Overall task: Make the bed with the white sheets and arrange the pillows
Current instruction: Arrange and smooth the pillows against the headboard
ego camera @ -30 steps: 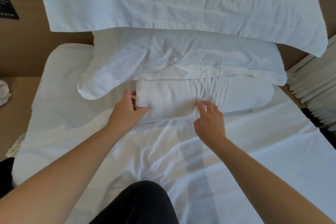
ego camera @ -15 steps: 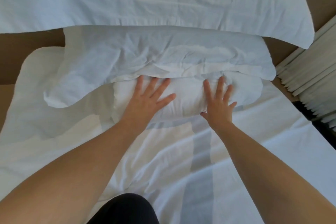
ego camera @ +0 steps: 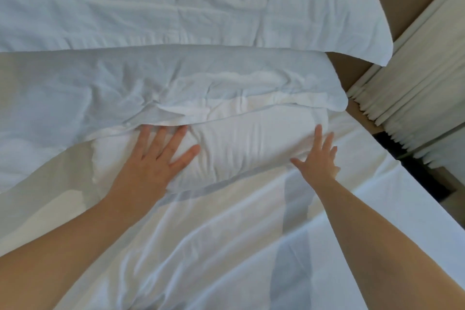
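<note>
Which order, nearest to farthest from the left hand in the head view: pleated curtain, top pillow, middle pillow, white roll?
1. The white roll: directly under the left hand, which presses on it.
2. The middle pillow: just beyond the hand, its edge lying over the roll.
3. The top pillow: farther up, behind the middle pillow.
4. The pleated curtain: far right, off the bed.

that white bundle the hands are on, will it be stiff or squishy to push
Probably soft: the white bundle dimples under the left hand. Likely floppy if lifted, given its creases. Unlikely to roll away, tucked under the pillow.
</note>
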